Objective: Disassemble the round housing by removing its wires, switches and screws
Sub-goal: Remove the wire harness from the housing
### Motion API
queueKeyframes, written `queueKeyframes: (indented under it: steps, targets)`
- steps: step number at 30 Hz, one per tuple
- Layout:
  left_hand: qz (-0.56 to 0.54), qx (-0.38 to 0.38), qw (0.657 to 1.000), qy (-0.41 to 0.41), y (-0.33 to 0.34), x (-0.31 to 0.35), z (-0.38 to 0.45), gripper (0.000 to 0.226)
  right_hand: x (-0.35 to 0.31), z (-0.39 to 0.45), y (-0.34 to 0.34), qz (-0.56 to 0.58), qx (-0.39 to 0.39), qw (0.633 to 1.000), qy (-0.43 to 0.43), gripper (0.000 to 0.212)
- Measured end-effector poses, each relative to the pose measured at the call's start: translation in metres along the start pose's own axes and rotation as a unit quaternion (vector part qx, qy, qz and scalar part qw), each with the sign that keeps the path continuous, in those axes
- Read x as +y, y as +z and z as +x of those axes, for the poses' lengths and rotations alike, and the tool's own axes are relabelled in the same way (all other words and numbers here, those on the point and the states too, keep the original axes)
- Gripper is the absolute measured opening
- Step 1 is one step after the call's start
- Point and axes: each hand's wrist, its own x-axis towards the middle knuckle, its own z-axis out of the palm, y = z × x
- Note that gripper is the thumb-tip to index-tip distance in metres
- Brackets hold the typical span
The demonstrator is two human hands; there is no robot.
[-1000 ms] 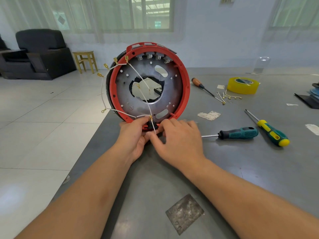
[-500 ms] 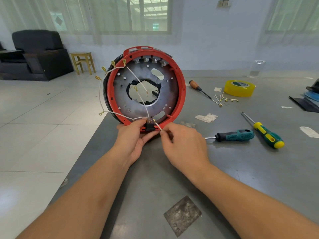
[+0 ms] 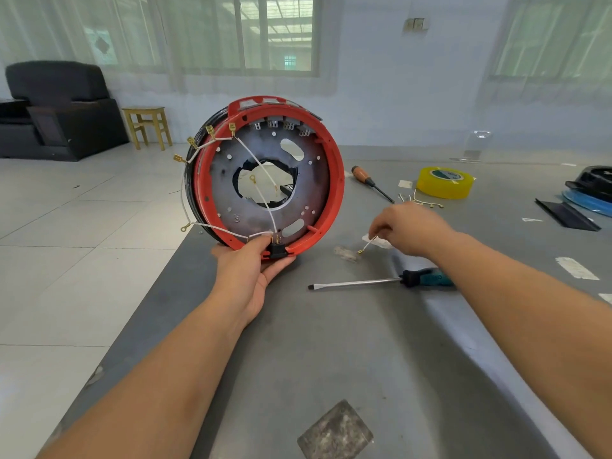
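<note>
left hand [image 3: 249, 271] grips the round housing [image 3: 265, 175] upright on the desk [image 3: 331, 359]; right hand [image 3: 409, 228] pinches a freed short wire [image 3: 367, 247] (wire-removal step). next: set it aside, pull remaining wires.

A gray table [image 3: 364, 359] holds a teal screwdriver [image 3: 381, 281], an orange screwdriver [image 3: 371, 183], yellow tape [image 3: 443, 182], small gold wire ends [image 3: 420, 202] and the housing [image 3: 265, 175] standing on edge.
</note>
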Motion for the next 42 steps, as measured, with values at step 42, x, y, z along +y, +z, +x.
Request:
queueKeyframes:
  steps: [42]
  targets:
    - [0.013, -0.022, 0.999, 0.031, 0.0, -0.001, 0.02, 0.058, 0.058, 0.084, 0.048, 0.072, -0.145, 0.986, 0.043, 0.081]
